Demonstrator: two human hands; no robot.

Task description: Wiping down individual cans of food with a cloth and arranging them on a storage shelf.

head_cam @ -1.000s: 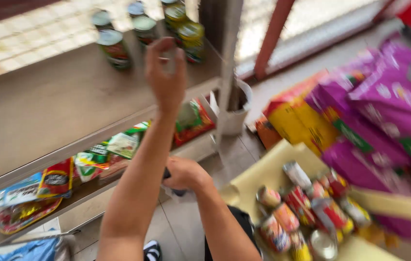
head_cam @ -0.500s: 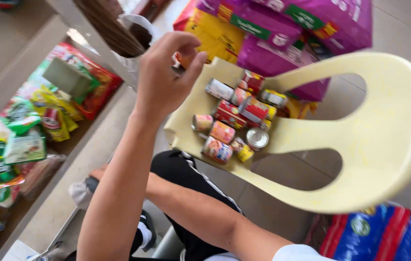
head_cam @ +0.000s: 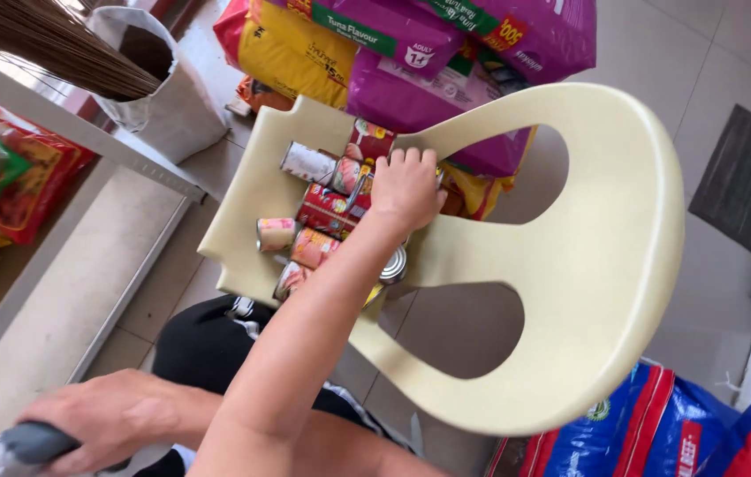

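Several food cans (head_cam: 322, 208) with red and pink labels lie piled on the seat of a cream plastic chair (head_cam: 587, 265). My left hand (head_cam: 406, 185) reaches across to the far side of the pile, palm down, fingers curled over a can that the hand hides. My right hand (head_cam: 110, 415) is low at the bottom left, closed around a grey handle (head_cam: 31, 440) whose other end is out of view. My black trousers (head_cam: 208, 353) show between the arms.
Purple pet-food bags (head_cam: 446, 79) and a yellow one (head_cam: 292, 53) lean behind the chair. A white bag (head_cam: 172, 106) holds a broom (head_cam: 49, 44). The shelf unit (head_cam: 84, 132) on the left holds red and green packets (head_cam: 22, 177). Blue sacks (head_cam: 685, 424) lie at the bottom right.
My left hand came away from the cans on the upper shelf, swung over to the chair and dropped onto the can pile. My view turned from the shelf down to the chair.
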